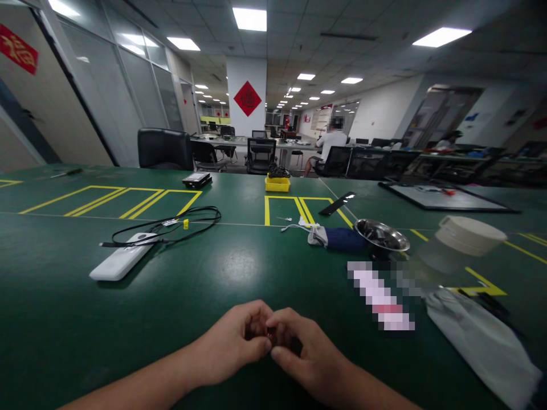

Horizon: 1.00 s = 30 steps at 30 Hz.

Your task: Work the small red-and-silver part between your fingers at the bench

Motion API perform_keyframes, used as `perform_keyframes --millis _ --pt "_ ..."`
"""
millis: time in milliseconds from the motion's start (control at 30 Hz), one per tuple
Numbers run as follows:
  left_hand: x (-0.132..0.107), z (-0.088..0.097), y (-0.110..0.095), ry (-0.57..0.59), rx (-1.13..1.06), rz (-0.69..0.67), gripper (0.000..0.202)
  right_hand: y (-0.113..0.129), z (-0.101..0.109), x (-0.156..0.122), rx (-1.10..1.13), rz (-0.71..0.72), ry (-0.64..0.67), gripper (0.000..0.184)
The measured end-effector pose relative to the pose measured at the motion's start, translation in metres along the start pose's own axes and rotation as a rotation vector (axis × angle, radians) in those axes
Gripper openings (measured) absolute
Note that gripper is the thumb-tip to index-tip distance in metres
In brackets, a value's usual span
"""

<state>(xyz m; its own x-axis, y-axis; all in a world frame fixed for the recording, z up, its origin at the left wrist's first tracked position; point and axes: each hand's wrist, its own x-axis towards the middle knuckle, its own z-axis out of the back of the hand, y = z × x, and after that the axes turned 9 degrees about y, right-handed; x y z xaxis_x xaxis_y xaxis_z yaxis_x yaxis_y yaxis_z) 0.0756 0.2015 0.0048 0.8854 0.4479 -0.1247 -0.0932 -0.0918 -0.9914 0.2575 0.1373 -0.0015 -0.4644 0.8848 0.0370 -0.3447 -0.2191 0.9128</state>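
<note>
My left hand (pixel 237 339) and my right hand (pixel 305 353) meet low over the near edge of the green table (pixel 192 296). Both have their fingers curled and pinched together around a tiny dark-red thing (pixel 270 336), too small to name. It is mostly hidden between the fingertips. A white power bank (pixel 122 263) with a black cable (pixel 171 225) lies to the left beyond my hands.
A metal bowl (pixel 382 235) and a dark blue pouch (pixel 339 239) sit to the right. A lidded clear tub (pixel 459 245) and a grey cloth bag (pixel 478 339) lie further right. A yellow bin (pixel 277 183) is at the back. A person (pixel 331 145) sits at a far desk.
</note>
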Motion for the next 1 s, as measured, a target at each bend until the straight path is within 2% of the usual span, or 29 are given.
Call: perform_keyframes --millis 167,467,800,1000 --pt "0.0011 -0.0019 -0.0012 0.01 -0.075 -0.018 0.022 0.0022 0.0022 -0.0007 0.003 -0.003 0.008 0.031" --pt "0.0018 -0.0013 -0.0017 0.01 -0.086 -0.025 0.023 -0.0016 0.0023 0.0 -0.016 0.022 -0.008 0.034" --pt "0.0003 0.0007 -0.0034 -0.037 -0.034 0.0 0.013 0.0028 0.003 0.0002 -0.007 0.046 0.008 0.04" --pt "0.0025 0.0015 -0.0018 -0.051 -0.132 -0.007 0.017 -0.0034 0.0027 -0.002 -0.006 0.017 -0.006 0.04"
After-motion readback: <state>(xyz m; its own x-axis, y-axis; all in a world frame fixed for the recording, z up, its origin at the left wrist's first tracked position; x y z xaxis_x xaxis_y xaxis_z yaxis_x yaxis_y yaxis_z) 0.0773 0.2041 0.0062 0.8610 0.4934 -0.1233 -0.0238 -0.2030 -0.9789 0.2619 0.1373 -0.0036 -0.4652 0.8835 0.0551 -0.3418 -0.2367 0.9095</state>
